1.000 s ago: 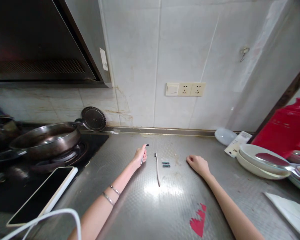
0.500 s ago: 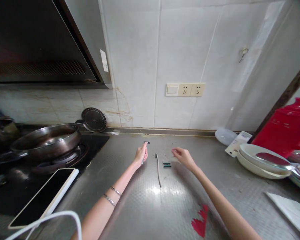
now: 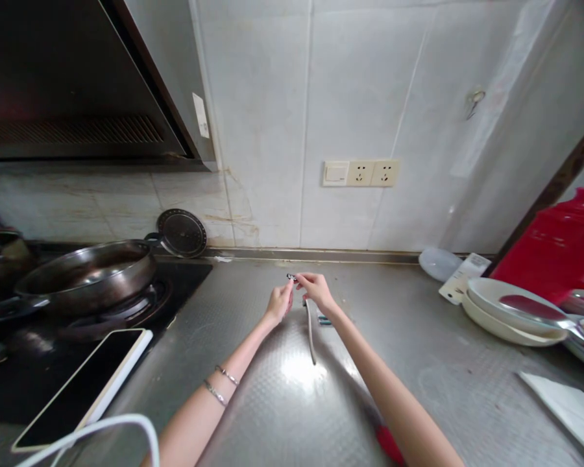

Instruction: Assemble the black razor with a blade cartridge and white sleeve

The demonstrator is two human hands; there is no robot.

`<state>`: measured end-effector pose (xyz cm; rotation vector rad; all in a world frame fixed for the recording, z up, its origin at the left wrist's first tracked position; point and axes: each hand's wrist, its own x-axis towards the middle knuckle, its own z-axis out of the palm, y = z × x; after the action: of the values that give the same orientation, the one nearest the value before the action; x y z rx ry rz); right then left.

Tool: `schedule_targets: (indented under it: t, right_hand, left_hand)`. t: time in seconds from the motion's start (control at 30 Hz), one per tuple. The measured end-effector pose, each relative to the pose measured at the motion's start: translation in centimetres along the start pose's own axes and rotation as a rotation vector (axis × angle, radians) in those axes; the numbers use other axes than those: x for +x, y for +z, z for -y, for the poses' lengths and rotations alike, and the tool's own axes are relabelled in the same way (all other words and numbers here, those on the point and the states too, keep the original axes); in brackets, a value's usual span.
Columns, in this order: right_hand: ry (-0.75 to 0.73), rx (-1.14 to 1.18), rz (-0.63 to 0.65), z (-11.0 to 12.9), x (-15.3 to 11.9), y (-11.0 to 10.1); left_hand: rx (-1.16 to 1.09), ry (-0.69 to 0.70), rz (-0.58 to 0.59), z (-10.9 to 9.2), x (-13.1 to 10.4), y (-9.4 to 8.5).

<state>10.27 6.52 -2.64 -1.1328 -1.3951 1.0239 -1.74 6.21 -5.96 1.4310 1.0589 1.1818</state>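
Observation:
My left hand (image 3: 279, 303) is closed round the handle of a small razor, its black head (image 3: 291, 277) sticking up above my thumb. At that head, the fingertips of my right hand (image 3: 315, 290) pinch together and touch it; exactly what they grip is too small to make out. A slim grey razor-like handle (image 3: 311, 334) lies lengthwise on the metal counter below my hands. Beside it, partly behind my right wrist, lie small teal and black cartridges (image 3: 324, 320).
A phone (image 3: 85, 386) with a white cable rests at the left, by a pan (image 3: 90, 272) on the stove. Stacked plates (image 3: 511, 318), a card (image 3: 462, 279) and a red container (image 3: 555, 246) stand right. A red patch (image 3: 388, 444) lies under my right forearm.
My right hand has moved left and up from above the cartridges to the razor head. My left hand has shifted slightly right, still holding the razor.

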Motion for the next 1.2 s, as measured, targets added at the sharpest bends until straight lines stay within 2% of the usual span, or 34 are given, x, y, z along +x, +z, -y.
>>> schedule_targets:
  t: [0.67,1.2]
  right_hand:
    - [0.010,0.020,-0.067,-0.01,-0.11,0.04]
    - [-0.001,0.093,-0.108,0.48,-0.34,0.62]
  left_hand:
    - [0.230,0.170,-0.077,0.92,0.61,-0.58]
    - [0.159,0.155,-0.088,0.65,0.44,-0.36]
